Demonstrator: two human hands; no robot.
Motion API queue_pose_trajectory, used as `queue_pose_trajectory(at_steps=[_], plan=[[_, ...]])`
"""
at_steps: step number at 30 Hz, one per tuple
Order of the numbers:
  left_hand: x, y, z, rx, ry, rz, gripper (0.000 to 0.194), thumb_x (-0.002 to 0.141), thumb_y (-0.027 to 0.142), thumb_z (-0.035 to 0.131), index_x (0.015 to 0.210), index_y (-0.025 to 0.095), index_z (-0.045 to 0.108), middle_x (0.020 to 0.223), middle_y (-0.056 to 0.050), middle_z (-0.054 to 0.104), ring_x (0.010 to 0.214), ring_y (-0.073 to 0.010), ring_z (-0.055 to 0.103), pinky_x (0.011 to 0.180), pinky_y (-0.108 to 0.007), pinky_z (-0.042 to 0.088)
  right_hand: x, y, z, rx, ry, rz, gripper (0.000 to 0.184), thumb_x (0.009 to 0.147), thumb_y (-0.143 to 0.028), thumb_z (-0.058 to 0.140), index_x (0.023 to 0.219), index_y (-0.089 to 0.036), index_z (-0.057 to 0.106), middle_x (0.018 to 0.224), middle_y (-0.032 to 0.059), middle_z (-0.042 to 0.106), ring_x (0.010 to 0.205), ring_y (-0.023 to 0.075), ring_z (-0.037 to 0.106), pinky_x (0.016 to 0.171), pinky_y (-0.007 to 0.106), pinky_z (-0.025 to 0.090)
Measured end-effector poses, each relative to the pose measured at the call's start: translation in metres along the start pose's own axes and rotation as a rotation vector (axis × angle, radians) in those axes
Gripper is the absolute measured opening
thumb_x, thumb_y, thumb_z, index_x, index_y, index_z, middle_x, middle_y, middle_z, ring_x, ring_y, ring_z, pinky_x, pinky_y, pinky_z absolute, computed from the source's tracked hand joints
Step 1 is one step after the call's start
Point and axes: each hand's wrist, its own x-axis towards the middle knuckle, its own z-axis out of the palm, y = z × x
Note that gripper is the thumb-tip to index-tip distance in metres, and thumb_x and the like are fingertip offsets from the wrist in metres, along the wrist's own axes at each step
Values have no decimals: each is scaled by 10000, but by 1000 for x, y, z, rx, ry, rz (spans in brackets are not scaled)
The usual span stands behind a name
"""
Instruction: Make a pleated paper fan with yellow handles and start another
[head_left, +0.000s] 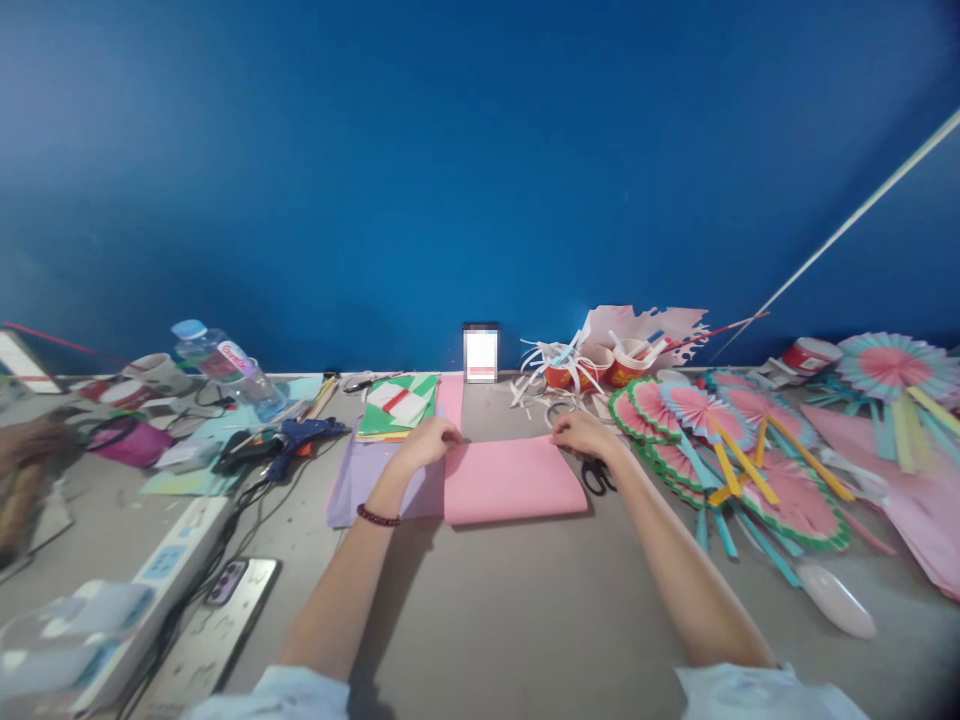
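Note:
A folded sheet of pink paper (516,482) lies on the grey table in front of me, its rounded fold towards me. At its far left corner, my left hand (430,440) pinches the edge between thumb and fingers. My right hand (583,434) grips the far right corner in the same way. Purple paper (358,488) lies under my left wrist. Behind that hand is a stack of green and white paper (399,405). Black-handled scissors (598,477) rest beside my right wrist, partly hidden by it.
Pleated paper fans (787,490) crowd the right side, near a white computer mouse (836,600). On the left are a blue glue gun (300,440), a power strip (169,570), a phone (225,625) and a tilted bottle (232,365). Another person's hand (30,450) shows far left.

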Motion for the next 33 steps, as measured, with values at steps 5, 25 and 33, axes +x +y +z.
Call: queue_pose_trajectory(at_steps=[5, 25, 33], plan=[[-1, 14, 6, -14, 51, 45, 184, 762, 137, 562, 817, 147, 737, 855, -83, 741, 783, -202, 651, 735, -291, 465, 2, 1, -3, -45, 111, 52, 173, 773, -223, 597, 853, -175, 743, 902, 66, 728, 865, 184, 641, 750, 247, 439], [6, 13, 32, 42, 228, 137, 249, 782, 75, 488, 804, 162, 720, 873, -83, 670, 864, -214, 624, 829, -335, 482, -1, -5, 0, -134, 188, 232, 214, 818, -235, 543, 938, -179, 711, 1055, 121, 700, 958, 237, 631, 739, 272, 441], [8, 8, 32, -7, 208, 140, 241, 743, 70, 507, 799, 161, 724, 863, -76, 685, 850, -198, 628, 841, -316, 483, -6, -19, 4, -197, 217, 198, 309, 847, -113, 447, 1095, -156, 626, 1117, 151, 667, 1001, 249, 628, 788, 306, 450]])
